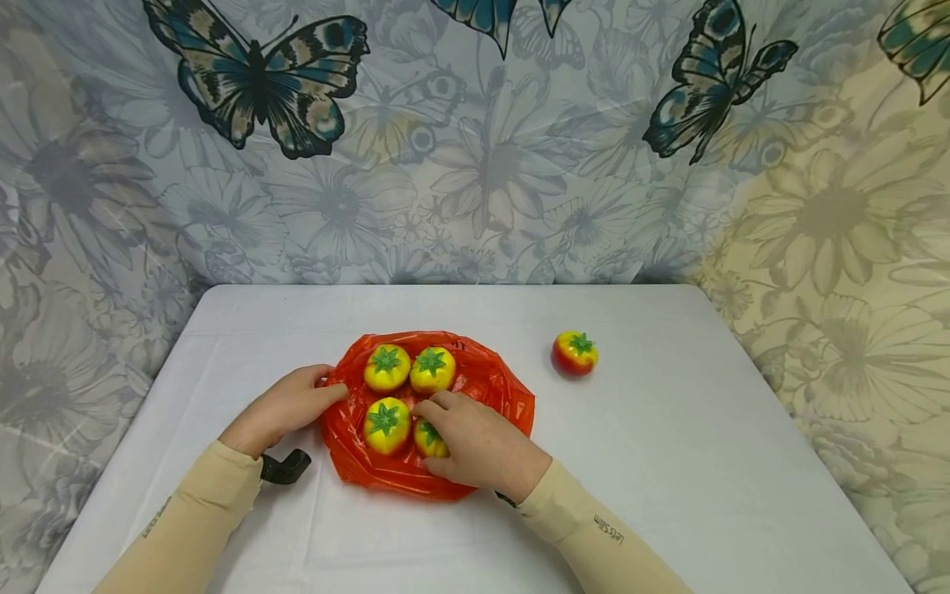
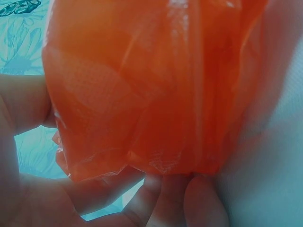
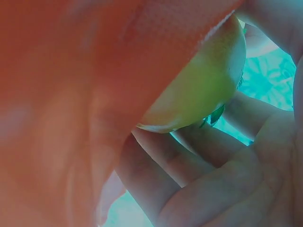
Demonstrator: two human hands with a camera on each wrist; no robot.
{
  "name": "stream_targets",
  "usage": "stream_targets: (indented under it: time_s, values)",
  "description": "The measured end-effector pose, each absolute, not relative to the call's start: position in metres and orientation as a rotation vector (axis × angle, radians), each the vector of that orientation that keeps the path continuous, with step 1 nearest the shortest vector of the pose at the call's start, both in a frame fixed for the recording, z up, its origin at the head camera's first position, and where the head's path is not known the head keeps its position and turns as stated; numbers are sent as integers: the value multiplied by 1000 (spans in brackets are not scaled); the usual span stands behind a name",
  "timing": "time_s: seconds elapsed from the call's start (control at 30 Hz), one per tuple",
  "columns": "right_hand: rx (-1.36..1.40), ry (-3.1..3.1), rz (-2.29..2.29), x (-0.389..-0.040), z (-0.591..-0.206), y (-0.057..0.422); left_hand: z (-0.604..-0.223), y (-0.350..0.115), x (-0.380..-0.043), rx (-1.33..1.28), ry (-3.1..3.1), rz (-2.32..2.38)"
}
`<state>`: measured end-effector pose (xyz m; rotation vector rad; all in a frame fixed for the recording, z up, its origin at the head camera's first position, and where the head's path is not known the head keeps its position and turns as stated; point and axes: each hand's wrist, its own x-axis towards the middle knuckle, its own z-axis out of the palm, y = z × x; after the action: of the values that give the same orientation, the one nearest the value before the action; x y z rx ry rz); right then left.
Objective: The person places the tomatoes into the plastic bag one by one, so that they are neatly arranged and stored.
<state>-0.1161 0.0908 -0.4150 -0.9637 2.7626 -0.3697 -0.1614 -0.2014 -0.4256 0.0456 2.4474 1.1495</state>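
Observation:
A red plastic bag (image 1: 486, 375) lies spread open on the white table, its rim rolled outward. My left hand (image 1: 293, 404) grips the bag's left rim between thumb and fingers; in the left wrist view the orange-red plastic (image 2: 132, 94) hangs in front of the fingers. Inside the bag, my right hand (image 1: 482, 437) holds a yellow-red tomato (image 1: 430, 441) with a green star-shaped calyx, fingers around it and partly covering it. The right wrist view shows this tomato (image 3: 199, 85) behind the bag's edge. Three like tomatoes sit beside it, one at the left (image 1: 387, 425) and two farther back (image 1: 387, 368).
Another red and yellow tomato (image 1: 575, 354) stands on the table (image 1: 668, 462) right of the bag. A black wrist-camera mount (image 1: 286, 468) juts from the left wrist. Behind the table's far edge hangs a backdrop (image 1: 482, 165) with flowers and butterflies.

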Motion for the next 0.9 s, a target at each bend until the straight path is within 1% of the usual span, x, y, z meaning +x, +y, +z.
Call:
stream_targets:
  time_s: [0.37, 0.57, 0.73, 0.9]
  values:
    - [-934, 2758, -384, -118, -415, 94, -427, -201, -164, 38, 2451, 1120]
    - [-924, 2744, -441, -121, -409, 101, -428, -201, -164, 41, 2450, 1109]
    - [-856, 2801, -551, -130, -395, 118, -429, -201, -164, 25, 2443, 1107]
    - [-768, 2909, -684, -144, -382, 149, -428, -201, -163, 19, 2433, 1108]
